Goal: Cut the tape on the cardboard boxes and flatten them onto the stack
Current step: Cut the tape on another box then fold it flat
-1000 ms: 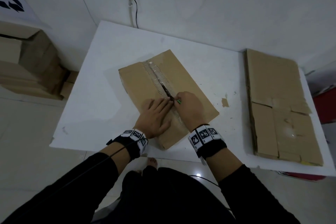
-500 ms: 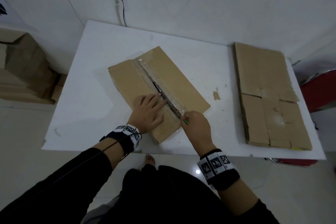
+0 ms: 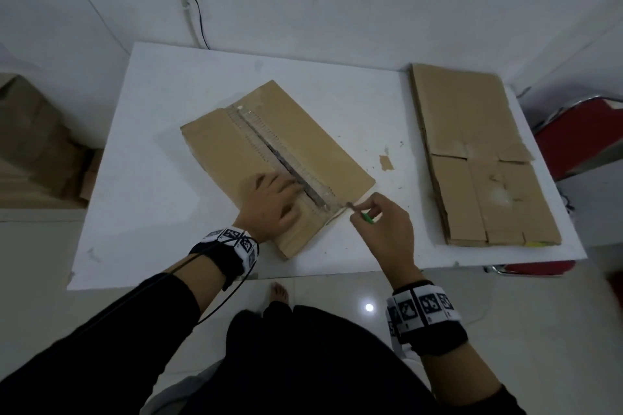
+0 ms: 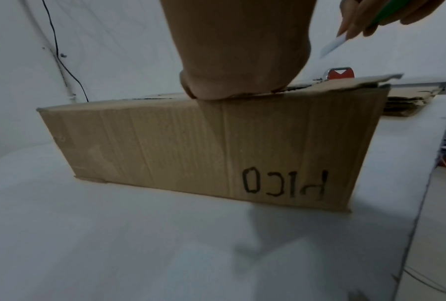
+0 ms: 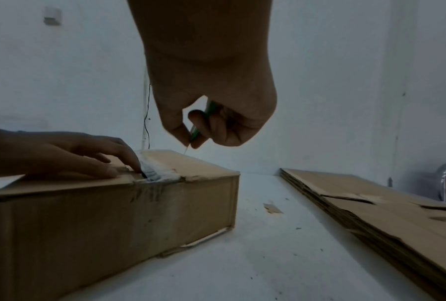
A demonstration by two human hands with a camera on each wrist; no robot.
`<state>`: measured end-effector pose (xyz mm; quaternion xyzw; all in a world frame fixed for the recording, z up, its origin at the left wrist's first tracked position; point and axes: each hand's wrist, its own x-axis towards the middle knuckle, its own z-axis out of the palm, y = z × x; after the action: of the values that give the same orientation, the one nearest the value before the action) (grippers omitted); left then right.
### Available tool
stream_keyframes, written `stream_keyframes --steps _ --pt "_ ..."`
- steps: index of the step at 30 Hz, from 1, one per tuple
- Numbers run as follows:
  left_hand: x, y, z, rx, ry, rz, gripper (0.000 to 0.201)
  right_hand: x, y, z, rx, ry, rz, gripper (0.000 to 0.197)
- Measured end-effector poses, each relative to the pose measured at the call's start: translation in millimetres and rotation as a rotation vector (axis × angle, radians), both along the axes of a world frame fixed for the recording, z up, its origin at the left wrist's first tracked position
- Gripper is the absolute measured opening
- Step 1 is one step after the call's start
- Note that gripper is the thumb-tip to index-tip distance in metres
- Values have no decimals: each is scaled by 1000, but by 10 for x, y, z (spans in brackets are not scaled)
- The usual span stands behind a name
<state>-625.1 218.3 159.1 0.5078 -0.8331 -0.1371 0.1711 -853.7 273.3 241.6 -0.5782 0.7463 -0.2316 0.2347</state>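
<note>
A shallow cardboard box (image 3: 303, 145) lies slantwise on the white table (image 3: 141, 178), with a strip of clear tape (image 3: 279, 155) slit along its top seam. My left hand (image 3: 273, 202) presses flat on the near left flap, fingers straight. My right hand (image 3: 381, 222) holds a green-handled knife (image 3: 364, 216) just off the box's near end, blade tip at the seam's edge. In the right wrist view the knife (image 5: 198, 126) hangs above the box (image 5: 108, 213). The left wrist view shows the box side (image 4: 191, 146) with handwritten letters on it.
A stack of flattened cardboard (image 3: 478, 158) lies along the table's right edge. A torn cardboard scrap (image 3: 386, 162) sits between box and stack. A red chair (image 3: 580, 138) stands at the right, more cardboard (image 3: 37, 145) on the floor at the left.
My right hand has drawn the knife toward me along the taped seam and off the box's near end. The left hand has stayed pressed on the flap.
</note>
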Motion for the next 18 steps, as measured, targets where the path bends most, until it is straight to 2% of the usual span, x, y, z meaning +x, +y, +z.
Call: stream_keyframes --steps 3,6,9,13,15,18 --pt "-18 7 2 33 5 -75 63 4 -48 -84 -61 -145 -71 13" --pt "-16 -17 -5 77 -87 -92 78 149 -159 -218 -71 -228 -9 13" --pt "-4 -103 45 114 -131 -84 82 267 -198 -389 -38 -98 101 11" --pt "-44 -221 174 111 -105 -141 83 292 -136 -565 45 -39 84 6" --pt "-77 -248 254 173 -95 -169 83 282 -124 -550 37 -93 79 5" --pt "-168 -258 363 307 -139 -206 79 273 -136 -477 31 -305 18 7"
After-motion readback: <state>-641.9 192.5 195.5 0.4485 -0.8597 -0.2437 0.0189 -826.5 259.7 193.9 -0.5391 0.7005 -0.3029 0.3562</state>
